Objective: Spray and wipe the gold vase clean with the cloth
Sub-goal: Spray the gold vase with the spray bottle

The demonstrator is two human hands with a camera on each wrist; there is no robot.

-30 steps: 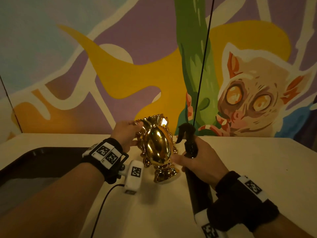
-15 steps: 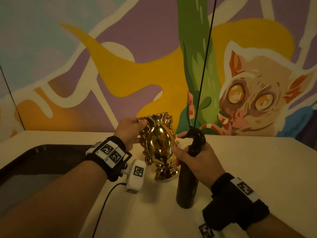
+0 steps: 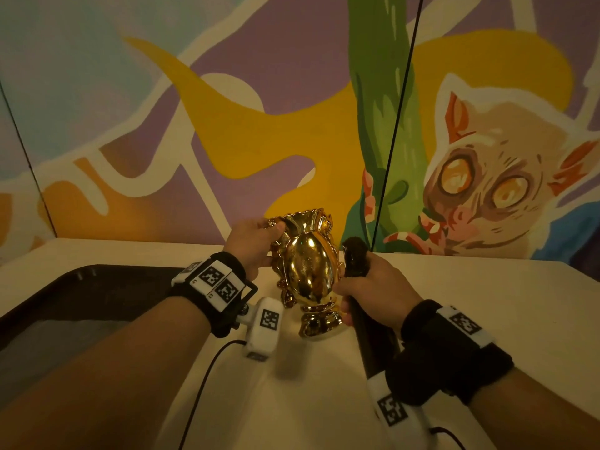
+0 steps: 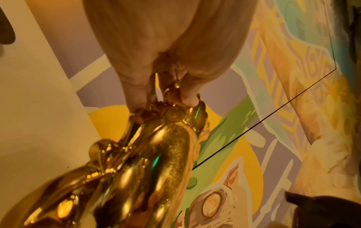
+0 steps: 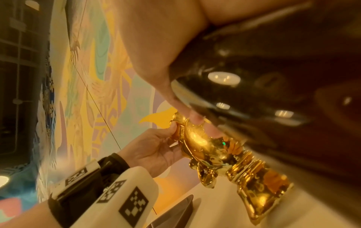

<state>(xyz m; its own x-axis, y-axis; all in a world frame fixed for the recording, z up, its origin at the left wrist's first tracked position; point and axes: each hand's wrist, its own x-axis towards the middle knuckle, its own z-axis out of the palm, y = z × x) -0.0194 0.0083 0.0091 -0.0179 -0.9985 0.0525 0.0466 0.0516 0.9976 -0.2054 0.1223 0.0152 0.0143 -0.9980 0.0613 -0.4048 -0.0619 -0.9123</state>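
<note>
The shiny gold vase (image 3: 306,274) stands upright near the middle of the cream table (image 3: 487,319). My left hand (image 3: 259,241) pinches its ruffled rim from the left, thumb and fingers (image 4: 187,95) on either side of the edge. Fine speckles cover the vase's (image 4: 156,154) upper body. My right hand (image 3: 370,290) grips a black spray bottle (image 3: 355,258) by the neck, just right of the vase, tilted with its base toward me. The bottle (image 5: 254,80) fills the right wrist view, its head close to the vase (image 5: 215,151). No cloth is in view.
A dark tray (image 3: 48,303) lies on the table to the left, its corner (image 5: 175,212) just below the left wrist. A painted wall (image 3: 292,125) rises right behind the table. A thin black cable (image 3: 399,108) hangs down in front of the wall behind the bottle.
The spray bottle stood upright half a second ago and is tilted again, base toward me. My left hand has kept its pinch on the vase rim; the vase stays in place.
</note>
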